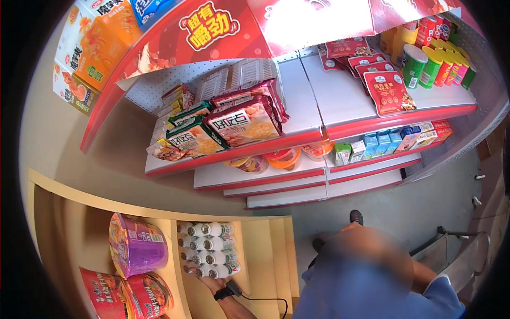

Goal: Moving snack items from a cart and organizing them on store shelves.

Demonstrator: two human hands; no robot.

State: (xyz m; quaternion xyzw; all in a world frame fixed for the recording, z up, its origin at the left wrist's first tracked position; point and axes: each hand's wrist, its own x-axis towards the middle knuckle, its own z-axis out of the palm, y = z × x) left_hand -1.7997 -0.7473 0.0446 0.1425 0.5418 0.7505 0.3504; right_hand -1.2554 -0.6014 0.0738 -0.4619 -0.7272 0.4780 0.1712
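In the lower left my left hand (213, 282), with a black strap and a cabled device on its wrist, reaches into a light wooden shelf compartment. Its fingers lie against the near row of small white bottles (218, 272), partly hidden by them; whether they grip one is unclear. The bottles have metallic-looking caps and stand packed in several rows. My right hand cannot be made out; a bare part of the right arm (423, 276) shows beside a blurred area over my blue-clad body.
Left of the bottles stand a purple instant-noodle tub (139, 245) and red noodle tubs (151, 295). Ahead, a white metal shelf (303, 99) with red edges holds biscuit packs (245, 121), red snack pouches (388, 91) and canisters (415, 65). A metal-framed object (438, 255) stands at right.
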